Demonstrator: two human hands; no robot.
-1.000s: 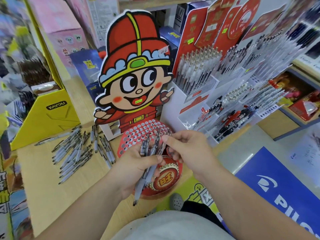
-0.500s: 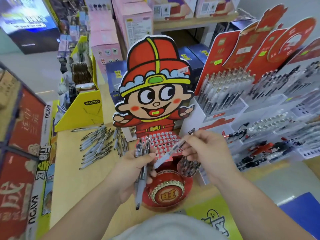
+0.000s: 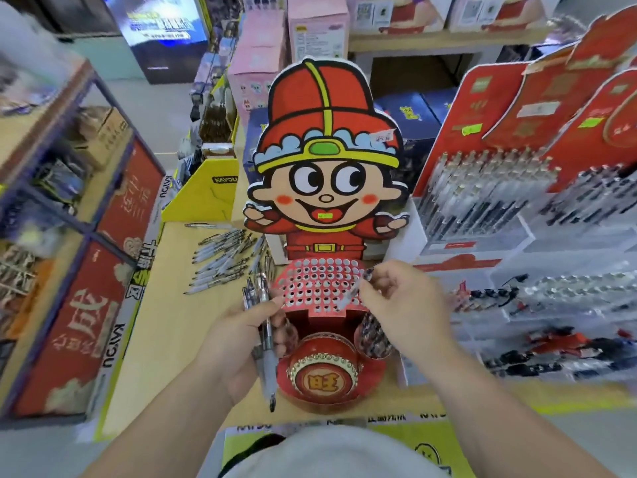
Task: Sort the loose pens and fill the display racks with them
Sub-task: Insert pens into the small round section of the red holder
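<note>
Red perforated rack (image 3: 317, 288) sits at the centre of the frame, below a cartoon cutout (image 3: 327, 188). The right hand (image 3: 403, 308) pinches a single pen (image 3: 350, 294), tilted, just over the rack's holes. The left hand (image 3: 238, 343), lower centre-left, has its fingers wrapped round a bundle of pens (image 3: 267, 343). More loose pens (image 3: 224, 260) lie on the wooden tabletop (image 3: 165, 339), left of the rack.

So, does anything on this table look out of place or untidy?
Yes. A heap of loose pens lies scattered on the table, left of the red holed rack, pointing in different directions instead of standing in a rack. Nothing looks spilled or broken.
</note>
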